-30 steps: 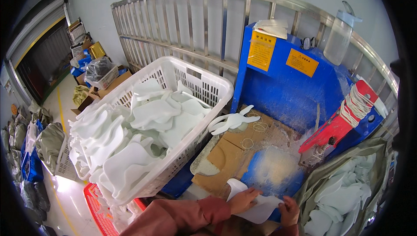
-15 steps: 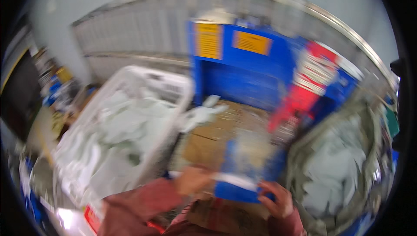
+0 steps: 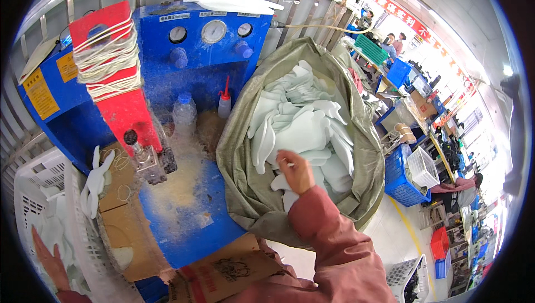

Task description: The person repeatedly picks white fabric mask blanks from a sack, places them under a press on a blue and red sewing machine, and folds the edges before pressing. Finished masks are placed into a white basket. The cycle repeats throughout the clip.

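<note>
Simultaneously at two containers, a worker's right hand reaches over pale pieces heaped in an olive-green sack, while the left hand lies over similar pale pieces in a white slotted basket. The right fingers are bent, the nearest pieces just below and beside them; whether they pinch one cannot be told. The left fingers extend, thumb apart, with pieces beside and beyond them. Thin, smooth and white with a faint green cast, the sack's pieces overlap in loose layers, their outlines curved, some tapering into narrow ends. Between the containers stands a blue machine with a red arm.
</note>
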Demonstrator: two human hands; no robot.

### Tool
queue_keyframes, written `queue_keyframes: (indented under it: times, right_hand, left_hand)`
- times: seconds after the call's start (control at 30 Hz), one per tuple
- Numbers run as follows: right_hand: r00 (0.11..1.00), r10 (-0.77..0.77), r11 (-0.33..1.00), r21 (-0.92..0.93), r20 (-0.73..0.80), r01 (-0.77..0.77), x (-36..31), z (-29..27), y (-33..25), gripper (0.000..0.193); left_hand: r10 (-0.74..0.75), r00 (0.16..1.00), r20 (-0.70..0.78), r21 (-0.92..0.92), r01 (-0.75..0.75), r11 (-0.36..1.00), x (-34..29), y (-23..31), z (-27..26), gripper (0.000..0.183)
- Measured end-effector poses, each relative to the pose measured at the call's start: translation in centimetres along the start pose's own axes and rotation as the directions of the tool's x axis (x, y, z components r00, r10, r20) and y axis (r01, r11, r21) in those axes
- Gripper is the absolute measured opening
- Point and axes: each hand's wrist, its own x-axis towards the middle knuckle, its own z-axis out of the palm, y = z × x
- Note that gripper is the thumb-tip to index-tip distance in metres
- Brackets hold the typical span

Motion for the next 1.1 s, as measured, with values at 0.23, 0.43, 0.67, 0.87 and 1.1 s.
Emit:
queue_keyframes:
  times: [0.23,0.43,0.67,0.87,1.1]
  right_hand:
    - [0.987,0.107,0.993,-0.04,-0.123,-0.113,6.0,3.7,6.0,0.054]
    - [0.972,0.224,0.964,0.165,-0.07,-0.21,8.0,4.5,7.5,0.032]
    - [0.96,0.276,0.741,0.645,-0.041,-0.186,11.8,-1.1,4.3,0.023]
    - [0.989,0.124,0.933,0.349,-0.077,-0.09,12.8,-1.4,2.7,0.023]
    - [0.984,0.177,0.93,0.325,0.022,-0.174,13.3,-2.7,2.3,0.025]
  left_hand:
    - [0.136,0.886,0.443,-0.124,-0.09,0.988,-6.2,18.5,4.6,0.089]
    - [0.249,0.768,0.59,-0.261,-0.111,0.959,-9.0,23.9,8.1,0.087]
    - [0.332,0.715,0.615,-0.354,-0.125,0.927,-10.3,26.0,9.5,0.08]
    - [0.346,0.688,0.637,-0.4,-0.089,0.912,-10.8,27.2,9.1,0.069]
    - [0.305,0.663,0.684,-0.386,-0.026,0.922,-11.5,27.4,8.8,0.067]
